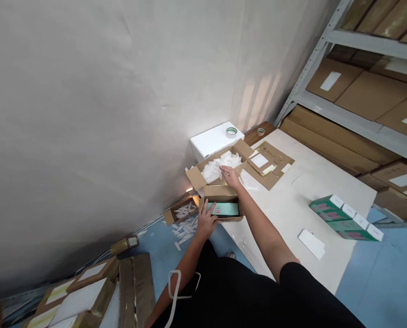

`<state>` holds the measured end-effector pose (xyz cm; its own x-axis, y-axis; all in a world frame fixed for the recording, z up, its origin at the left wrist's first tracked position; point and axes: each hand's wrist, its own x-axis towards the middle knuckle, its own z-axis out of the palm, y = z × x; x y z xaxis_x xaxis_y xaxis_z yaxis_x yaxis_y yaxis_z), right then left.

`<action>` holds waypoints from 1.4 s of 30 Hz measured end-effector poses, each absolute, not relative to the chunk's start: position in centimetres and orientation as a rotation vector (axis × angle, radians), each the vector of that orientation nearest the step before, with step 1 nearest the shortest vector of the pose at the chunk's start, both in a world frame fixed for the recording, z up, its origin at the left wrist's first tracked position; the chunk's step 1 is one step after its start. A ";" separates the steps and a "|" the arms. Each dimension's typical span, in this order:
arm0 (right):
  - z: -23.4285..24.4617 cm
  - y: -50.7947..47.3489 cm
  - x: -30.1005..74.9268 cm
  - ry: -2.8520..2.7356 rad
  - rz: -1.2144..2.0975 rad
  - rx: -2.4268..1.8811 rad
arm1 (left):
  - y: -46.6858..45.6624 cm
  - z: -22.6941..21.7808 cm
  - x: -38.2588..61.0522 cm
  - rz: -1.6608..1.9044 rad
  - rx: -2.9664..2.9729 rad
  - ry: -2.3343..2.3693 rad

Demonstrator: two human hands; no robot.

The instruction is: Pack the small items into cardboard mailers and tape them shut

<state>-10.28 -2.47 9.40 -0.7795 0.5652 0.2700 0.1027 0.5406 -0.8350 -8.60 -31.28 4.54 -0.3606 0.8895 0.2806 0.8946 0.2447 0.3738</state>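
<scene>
At the left end of a small open carton [236,219], my left hand [206,222] has its fingers closed around the end of a green box [228,209] lying inside. My right hand [230,176] reaches over a larger open cardboard box [197,178], its fingers stretched out at the white packing pieces [212,171] that fill it. Nothing shows between the fingers of this hand. Part of the green box is hidden under my left hand.
Flattened cardboard [272,182] lies on the white table [282,214], with green boxes [347,218] and white cards [312,243] farther right. A tape roll [231,132] sits on a white block [210,140]. White pieces [186,230] litter the floor. Shelves [370,41] hold cartons.
</scene>
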 end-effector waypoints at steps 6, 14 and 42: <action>11.6 -4.7 2.1 -1.905 1.062 -0.735 | -28.6 4.9 -5.4 -0.774 -1.896 -2.411; 8.8 -8.1 13.5 -1.861 0.951 -1.178 | -22.2 3.8 -2.2 -0.814 -2.275 -2.259; 0.9 -18.8 21.5 -1.380 0.590 -1.998 | -12.4 -5.5 -3.8 -0.820 -2.654 -2.695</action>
<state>21.50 -18.81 0.92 0.3510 0.9363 -0.0088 0.6534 -0.2516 -0.7140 -3.85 -12.37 -5.49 0.0750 0.9749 -0.2098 0.6925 0.1005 0.7143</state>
